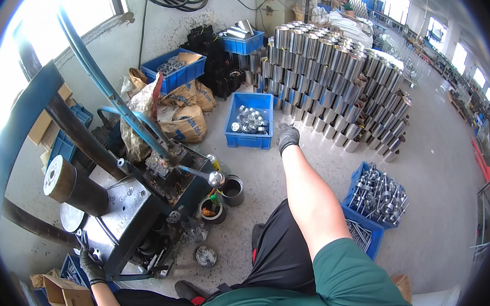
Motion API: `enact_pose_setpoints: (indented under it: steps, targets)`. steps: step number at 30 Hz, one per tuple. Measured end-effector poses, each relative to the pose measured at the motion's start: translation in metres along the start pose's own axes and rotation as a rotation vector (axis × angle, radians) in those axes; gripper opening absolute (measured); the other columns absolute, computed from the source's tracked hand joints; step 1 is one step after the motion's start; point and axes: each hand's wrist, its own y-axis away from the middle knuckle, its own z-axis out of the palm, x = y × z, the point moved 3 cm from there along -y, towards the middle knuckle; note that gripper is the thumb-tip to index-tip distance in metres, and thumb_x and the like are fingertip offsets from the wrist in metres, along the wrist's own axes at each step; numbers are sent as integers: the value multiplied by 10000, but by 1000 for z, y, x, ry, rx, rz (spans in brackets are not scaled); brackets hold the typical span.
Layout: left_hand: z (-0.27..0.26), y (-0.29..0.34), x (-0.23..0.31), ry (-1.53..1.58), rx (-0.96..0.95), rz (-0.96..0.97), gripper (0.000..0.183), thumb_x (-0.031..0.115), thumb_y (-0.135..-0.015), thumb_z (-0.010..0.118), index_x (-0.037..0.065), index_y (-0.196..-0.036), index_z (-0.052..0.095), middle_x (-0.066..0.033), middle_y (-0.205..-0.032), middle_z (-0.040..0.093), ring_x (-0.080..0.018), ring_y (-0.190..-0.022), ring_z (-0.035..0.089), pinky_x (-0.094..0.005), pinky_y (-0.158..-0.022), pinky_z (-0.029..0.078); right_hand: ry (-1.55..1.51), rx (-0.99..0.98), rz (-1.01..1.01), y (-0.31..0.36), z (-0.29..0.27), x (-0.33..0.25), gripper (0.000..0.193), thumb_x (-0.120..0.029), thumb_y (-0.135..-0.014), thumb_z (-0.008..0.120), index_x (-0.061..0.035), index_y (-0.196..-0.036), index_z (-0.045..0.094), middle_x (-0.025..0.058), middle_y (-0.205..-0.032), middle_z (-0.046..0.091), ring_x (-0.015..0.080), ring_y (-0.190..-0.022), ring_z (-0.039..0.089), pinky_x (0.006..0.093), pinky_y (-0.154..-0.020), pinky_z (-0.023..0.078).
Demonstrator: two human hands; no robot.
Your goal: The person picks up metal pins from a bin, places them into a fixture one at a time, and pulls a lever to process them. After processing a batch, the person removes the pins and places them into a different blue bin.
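Observation:
My right hand, in a dark grey glove, stretches out in front between a blue bin and the near edge of stacked shiny metal cylinders. Its fingers point away from me, partly apart, with nothing visible in them. Inside that bin lie several round silver metal parts. At the far left my gloved left hand is by the edge of a press's steel table. Its fingers close around something slender and dark that I cannot make out. On the table a thick metal cylinder stands tilted in the view.
Blue bins of metal shafts and rods stand to the right. A round pot and a metal disc are on the floor beside the press. Sacks lie behind it; a cardboard box is lower left.

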Motion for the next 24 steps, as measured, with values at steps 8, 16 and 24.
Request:
enact_pose_setpoints:
  steps: [8,16,24]
  targets:
    - [-1,-22,-15,66,-54,-44,323,376,-898,752,214,-1161,656,39,-870,615,-45,-579,462,-195,-417,313,45,89,-16,-30,-33,-4,221,-232,-864,771,-72,-914,627,59,-639,570,218,-465,530,397,-436,418]
    - [-15,2,2,48,6,13,328,380,-899,753,210,-1160,653,36,-866,614,-43,-574,465,-187,-419,316,8,24,158,17,-41,-5,448,-268,-775,807,47,-1074,701,196,-989,740,330,-873,707,431,-853,537]
    - [27,9,0,36,7,-25,290,382,-903,738,175,-1070,624,44,-843,601,-56,-592,474,-197,-405,308,-40,116,110,-44,-89,-9,303,-229,-843,779,-52,-1058,659,132,-936,647,235,-568,544,403,-476,459]
